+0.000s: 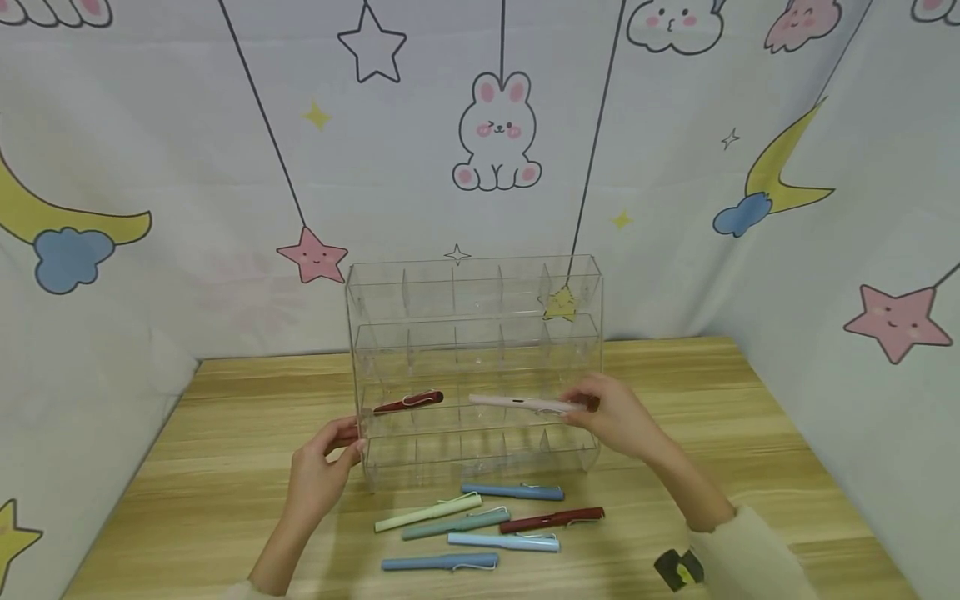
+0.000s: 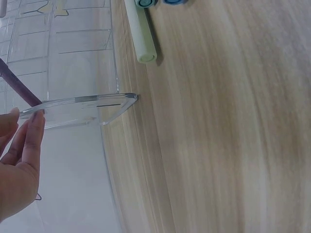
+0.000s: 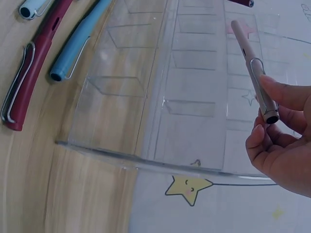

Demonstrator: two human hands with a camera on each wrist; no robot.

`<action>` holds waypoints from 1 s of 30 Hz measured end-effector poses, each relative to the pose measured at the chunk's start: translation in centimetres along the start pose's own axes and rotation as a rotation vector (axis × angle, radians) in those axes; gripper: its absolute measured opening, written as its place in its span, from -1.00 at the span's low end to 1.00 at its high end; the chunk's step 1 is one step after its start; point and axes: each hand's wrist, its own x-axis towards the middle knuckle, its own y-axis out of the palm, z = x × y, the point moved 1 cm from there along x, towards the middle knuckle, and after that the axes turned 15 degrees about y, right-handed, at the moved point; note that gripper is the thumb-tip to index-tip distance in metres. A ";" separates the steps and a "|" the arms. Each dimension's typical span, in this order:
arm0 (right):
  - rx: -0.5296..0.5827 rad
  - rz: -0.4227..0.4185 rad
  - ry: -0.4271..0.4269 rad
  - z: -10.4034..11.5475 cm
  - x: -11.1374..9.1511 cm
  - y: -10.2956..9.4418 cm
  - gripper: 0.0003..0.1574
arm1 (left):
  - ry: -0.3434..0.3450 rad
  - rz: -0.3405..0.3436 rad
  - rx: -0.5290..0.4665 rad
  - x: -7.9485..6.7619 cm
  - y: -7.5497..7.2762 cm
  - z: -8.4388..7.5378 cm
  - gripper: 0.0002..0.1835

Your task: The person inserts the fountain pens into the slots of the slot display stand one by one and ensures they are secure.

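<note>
A clear acrylic rack with tiered compartments [image 1: 480, 433] stands on the wooden table. At its left side, my left hand [image 1: 318, 471] grips the side panel, thumb toward the front; in the left wrist view the fingertips [image 2: 35, 127] are at the panel's edge. My right hand [image 1: 618, 417] pinches a pale pink pen [image 3: 253, 73] near its clip end, held sideways before the rack's right half. A dark red pen [image 1: 408, 402] lies across the left compartments of a lower tier, also visible in the left wrist view.
Several pens lie on the table before the rack: a pale green pen [image 1: 427, 512], a teal pen [image 1: 457, 524], a dark red pen [image 1: 551, 520], a light blue pen [image 1: 502, 542] and blue ones [image 1: 438, 562]. A small black-and-yellow object [image 1: 678, 570] is near the right sleeve. Printed white cloth surrounds the table.
</note>
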 end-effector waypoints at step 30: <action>-0.016 0.024 0.148 6.1 3.1 5.3 -0.92 | 0.020 -0.001 0.015 0.0 -0.1 -0.1 -0.69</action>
